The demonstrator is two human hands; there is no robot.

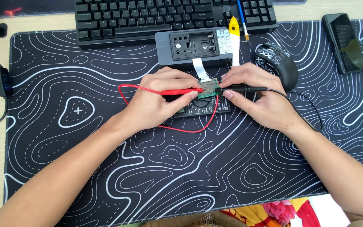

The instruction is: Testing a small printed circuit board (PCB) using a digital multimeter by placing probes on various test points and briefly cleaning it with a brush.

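My left hand (158,101) pinches a red test probe (181,91) whose tip rests on a small green circuit board (210,88). From the other side, my right hand (259,94) grips a black test probe (248,89) with its tip on the same board. The board lies over a black multimeter (204,107), which my hands partly hide. A white ribbon cable (199,67) runs from the board up to an opened grey device case (192,48). A red lead (190,128) loops below my left hand, and a black lead (301,101) trails right.
A black desk mat (85,138) with white contour lines covers the desk. A black keyboard (148,19) lies at the back, a patterned mouse (276,61) right of my hands, a dark phone (343,42) far right. A yellow-and-white tool (234,35) and a blue pen (243,19) rest by the case.
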